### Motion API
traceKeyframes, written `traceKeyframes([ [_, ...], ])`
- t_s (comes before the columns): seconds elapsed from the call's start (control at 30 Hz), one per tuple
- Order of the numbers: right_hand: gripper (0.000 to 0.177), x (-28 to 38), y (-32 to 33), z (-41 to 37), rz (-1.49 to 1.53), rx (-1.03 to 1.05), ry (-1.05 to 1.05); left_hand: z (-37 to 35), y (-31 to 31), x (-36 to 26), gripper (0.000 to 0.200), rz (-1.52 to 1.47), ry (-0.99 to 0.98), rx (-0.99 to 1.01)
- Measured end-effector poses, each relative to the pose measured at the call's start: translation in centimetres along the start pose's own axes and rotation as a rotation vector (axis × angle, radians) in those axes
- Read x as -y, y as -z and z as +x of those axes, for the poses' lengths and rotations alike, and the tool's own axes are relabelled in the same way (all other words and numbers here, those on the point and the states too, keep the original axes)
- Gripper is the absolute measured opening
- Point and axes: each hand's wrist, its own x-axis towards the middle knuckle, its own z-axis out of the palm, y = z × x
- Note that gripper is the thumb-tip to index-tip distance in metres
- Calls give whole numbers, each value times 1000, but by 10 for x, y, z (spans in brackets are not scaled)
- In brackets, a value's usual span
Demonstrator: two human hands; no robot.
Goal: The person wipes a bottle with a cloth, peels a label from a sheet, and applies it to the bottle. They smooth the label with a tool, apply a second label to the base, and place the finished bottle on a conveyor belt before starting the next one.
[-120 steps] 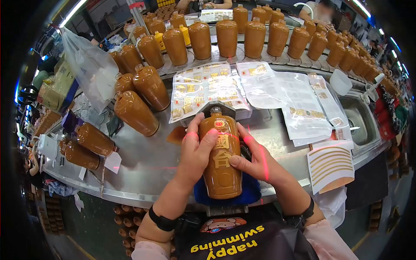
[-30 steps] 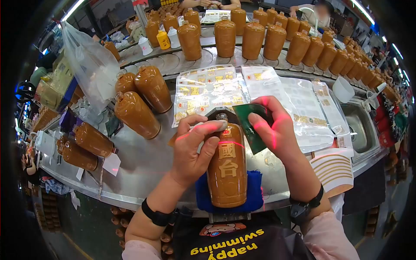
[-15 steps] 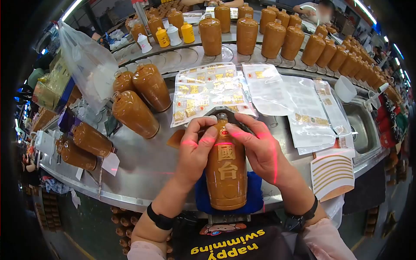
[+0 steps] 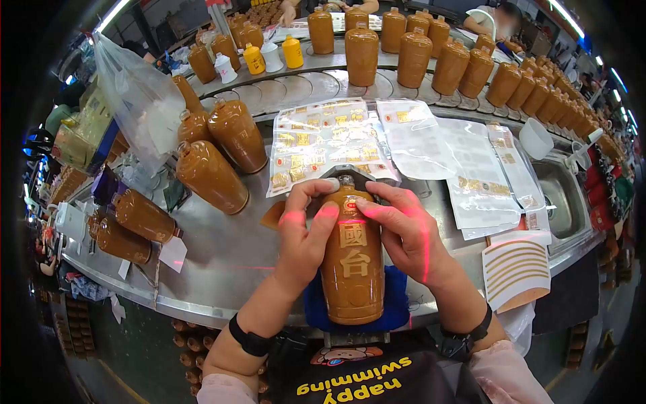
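A glossy brown bottle [image 4: 352,289] with gold characters and a small red emblem lies on a blue cloth [image 4: 397,296], its neck pointing away from me in a dark notched holder [image 4: 354,168]. My left hand [image 4: 304,232] wraps the bottle's left shoulder, thumb on its front. On the right shoulder is my right hand [image 4: 405,232], with fingers bent and a fingertip beside the red emblem [image 4: 350,205]. Red laser lines cross both hands and the bottle. Past the neck lies a sheet of gold stickers [image 4: 323,141].
Several brown bottles [image 4: 212,176] stand or lean at the left near a plastic bag [image 4: 134,101]. Behind, a conveyor [image 4: 303,82] carries more bottles. Clear sheets [image 4: 478,182], curved gold strips [image 4: 517,269] and a sink [image 4: 568,202] are at the right. Other people sit beyond the conveyor.
The bottles on the conveyor have shifted to the right. My right thumb and fingers have moved slightly around the red emblem, while the bottle stays in the holder.
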Motion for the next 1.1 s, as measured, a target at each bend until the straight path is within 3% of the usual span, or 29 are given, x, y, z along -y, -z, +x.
traceKeyframes([
  [0.1, 52, 1, 5, -1, 32, -44, -38, 4, 10, -18, 36, 545, -453, 154],
  [0.13, 49, 3, 7, 0, 57, -77, -72, 3, 12, -21, 39, 590, -454, 186],
  [0.23, 45, 3, 12, 2, 84, -125, -89, 3, 14, -19, 37, 514, -382, 84],
  [0.27, 45, 0, 14, 4, 39, -103, -37, 2, 10, -19, 33, 390, -256, -2],
  [0.4, 52, 3, 7, 0, -6, -43, 8, 3, 3, -3, 24, 115, 113, 9],
  [1.1, 55, 5, 2, -2, -124, 8, 8, 1, -7, -3, 24, -113, 212, 13],
])
